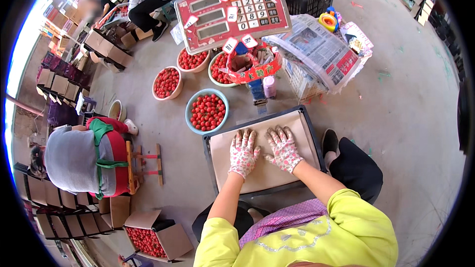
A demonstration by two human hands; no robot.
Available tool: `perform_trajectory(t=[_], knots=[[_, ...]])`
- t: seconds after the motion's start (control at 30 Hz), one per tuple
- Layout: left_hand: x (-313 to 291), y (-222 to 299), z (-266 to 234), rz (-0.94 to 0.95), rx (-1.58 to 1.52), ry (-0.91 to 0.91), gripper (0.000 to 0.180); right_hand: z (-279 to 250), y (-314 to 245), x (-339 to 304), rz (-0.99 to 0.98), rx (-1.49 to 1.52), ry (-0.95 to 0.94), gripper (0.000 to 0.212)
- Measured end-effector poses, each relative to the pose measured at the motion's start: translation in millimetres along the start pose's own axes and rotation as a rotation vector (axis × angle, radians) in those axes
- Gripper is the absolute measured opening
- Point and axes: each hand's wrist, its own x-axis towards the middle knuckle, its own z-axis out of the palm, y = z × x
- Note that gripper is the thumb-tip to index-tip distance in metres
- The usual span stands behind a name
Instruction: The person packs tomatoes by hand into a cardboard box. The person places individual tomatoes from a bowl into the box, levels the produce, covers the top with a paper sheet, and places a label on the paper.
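Both my hands wear white gloves with a pink pattern and dirt-darkened fingertips. My left hand (pixel 244 152) lies flat, fingers spread, on brown paper (pixel 257 174) that lines a black tray (pixel 207 154). Beside it, my right hand (pixel 282 149) rests on the same paper, its fingers also stretched out. Neither hand holds anything. Just beyond the tray's far left corner stands a light blue basin (pixel 207 111) heaped with small red tomatoes.
A red weighing scale (pixel 232 15) rises ahead, with a red ring-shaped holder (pixel 253 72) on its post. Newspapers (pixel 321 44) top a crate at right. More tomato basins (pixel 167 83) stand behind. A seated co-worker (pixel 81 160) and a tomato-filled carton (pixel 153 235) are at left.
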Motion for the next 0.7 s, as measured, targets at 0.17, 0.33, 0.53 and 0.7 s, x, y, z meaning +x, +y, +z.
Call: perform_trajectory(t=[0.17,0.33,0.53,0.7], knots=[[0.8,6.1,2.4,0.156,0.030,-0.044,0.054,-0.9,14.1,2.0,-0.042,0.073,0.053,0.065],[0.5,8.7,4.7,0.038,0.004,-0.040,0.055,-85.0,37.5,61.3,0.186,1.243,0.249,0.029],[0.8,9.5,-5.0,-0.008,0.032,-0.099,0.056,-218.7,30.1,136.4,0.336,1.859,0.564,0.016],[1.7,6.8,0.8,0.008,0.029,-0.064,0.054,-217.9,38.1,159.3,0.353,1.685,0.621,0.014]])
